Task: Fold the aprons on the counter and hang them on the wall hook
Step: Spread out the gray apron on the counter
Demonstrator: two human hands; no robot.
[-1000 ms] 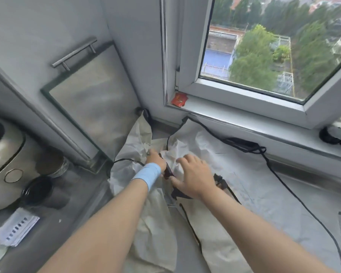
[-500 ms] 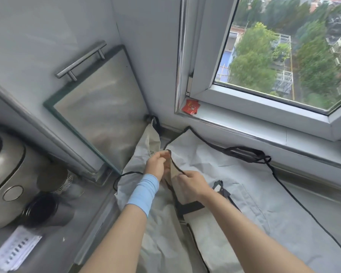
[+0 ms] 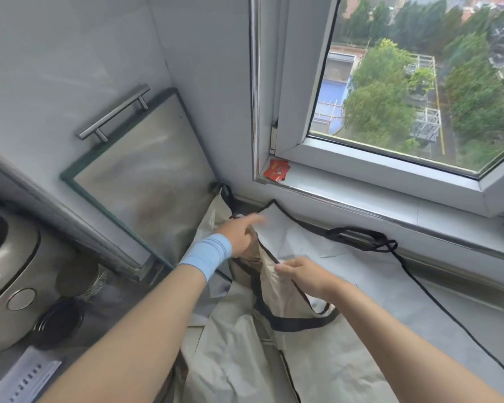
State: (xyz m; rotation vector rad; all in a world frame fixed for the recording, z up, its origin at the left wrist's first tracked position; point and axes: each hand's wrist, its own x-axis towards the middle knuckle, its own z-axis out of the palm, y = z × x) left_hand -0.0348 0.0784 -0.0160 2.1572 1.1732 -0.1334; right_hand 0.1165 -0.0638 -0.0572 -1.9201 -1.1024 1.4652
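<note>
Head view: a beige apron is lying crumpled on the desk below the window sill. Its black-trimmed edge is being pinched and held raised in the narrow grip of the right hand. The left hand, blurred, is being held at the top of the raised fold with one finger outstretched; its grip cannot be told. A white apron is lying spread just beneath the sill, and a red packet is sitting on the sill's left end.
</note>
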